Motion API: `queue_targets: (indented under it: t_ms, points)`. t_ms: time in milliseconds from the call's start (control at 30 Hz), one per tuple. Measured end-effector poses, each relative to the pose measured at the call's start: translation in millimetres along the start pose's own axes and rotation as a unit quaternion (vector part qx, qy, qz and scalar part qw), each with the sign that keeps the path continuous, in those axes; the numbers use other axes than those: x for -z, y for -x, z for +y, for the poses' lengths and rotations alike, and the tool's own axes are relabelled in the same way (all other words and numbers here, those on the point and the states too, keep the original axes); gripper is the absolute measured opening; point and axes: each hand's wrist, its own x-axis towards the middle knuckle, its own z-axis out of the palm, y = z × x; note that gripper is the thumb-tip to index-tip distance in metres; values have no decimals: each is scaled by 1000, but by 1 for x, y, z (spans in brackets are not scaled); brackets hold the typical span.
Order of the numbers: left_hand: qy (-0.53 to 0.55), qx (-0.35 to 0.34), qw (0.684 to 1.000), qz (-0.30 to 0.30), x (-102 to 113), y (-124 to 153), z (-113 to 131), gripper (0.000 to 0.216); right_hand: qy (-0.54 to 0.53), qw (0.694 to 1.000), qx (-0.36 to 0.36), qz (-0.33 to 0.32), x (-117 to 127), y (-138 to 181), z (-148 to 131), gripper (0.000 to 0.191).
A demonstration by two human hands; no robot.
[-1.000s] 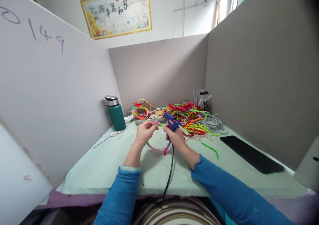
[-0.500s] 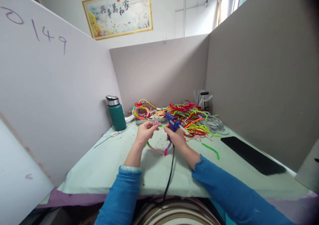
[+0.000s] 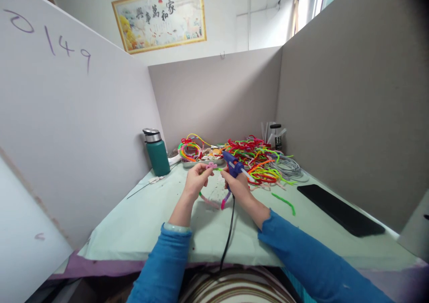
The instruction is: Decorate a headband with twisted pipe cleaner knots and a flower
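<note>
My left hand (image 3: 196, 180) pinches a small pink pipe-cleaner flower (image 3: 211, 165) between thumb and fingers. My right hand (image 3: 237, 185) is wrapped around a blue glue gun (image 3: 233, 163) with a white glue stick poking out of its back end. The fingertips of that hand also touch a short bright green piece (image 3: 218, 169) beside the flower. Below both hands hangs a band of fuzzy pipe cleaner (image 3: 210, 202) in green, pale pink, purple and magenta; my fingers hide its upper part. From the gun a black cord (image 3: 230, 231) runs down toward me.
Behind my hands stands a tray (image 3: 201, 163) with coloured rings and small pieces. A tangled heap of pipe cleaners (image 3: 250, 146) lies right of it. A green bottle (image 3: 157, 155) stands at the left, a black phone-like slab (image 3: 340, 209) lies at the right. Partition walls enclose the table.
Almost nothing differs. Both hands keep their grip on the flower and the glue gun, and the view has shifted only very slightly.
</note>
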Motion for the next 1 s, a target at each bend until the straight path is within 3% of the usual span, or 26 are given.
queue_targets:
  t_ms: [633, 800, 900, 1000]
  points:
    - [13, 26, 999, 15, 4, 0, 4, 27, -6, 1000, -7, 2, -1, -4, 5, 31]
    - [54, 12, 996, 70, 22, -2, 14, 27, 8, 999, -33, 1, 7, -13, 6, 41]
    - [83, -28, 986, 145, 34, -4, 18, 26, 149, 988, -12, -28, 10, -14, 6, 44]
    - [108, -65, 966, 227, 45, -6, 20, 25, 357, 930, 58, -68, 9, -9, 7, 40]
